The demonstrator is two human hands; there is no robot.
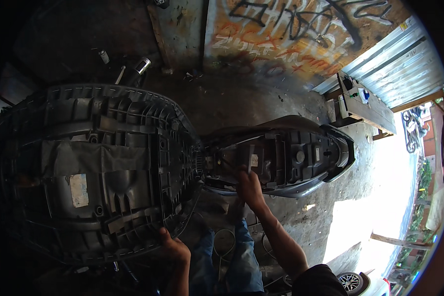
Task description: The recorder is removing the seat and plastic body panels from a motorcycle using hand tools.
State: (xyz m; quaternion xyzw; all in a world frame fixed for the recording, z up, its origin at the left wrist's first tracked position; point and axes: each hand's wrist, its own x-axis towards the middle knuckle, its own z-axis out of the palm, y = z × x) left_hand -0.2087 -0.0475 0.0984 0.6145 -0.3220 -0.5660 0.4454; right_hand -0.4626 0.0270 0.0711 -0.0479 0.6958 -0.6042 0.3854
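Note:
A black scooter seat stands lifted on the left, its ribbed plastic underside facing me. My left hand grips the seat's near lower edge, thumb on the underside, other fingers mostly hidden behind the rim. To the right lies the scooter's body, with its dark under-seat area uncovered. Over the end of that area closest to the seat, my right hand is closed. A slim pale thing sticks up from its fingers; its kind is unclear. Dark parts beneath the hand are hard to make out.
A wooden bench with small items stands at the far right by a corrugated metal wall. Behind the seat are a shiny metal cylinder and a can. A car wheel shows at the lower right.

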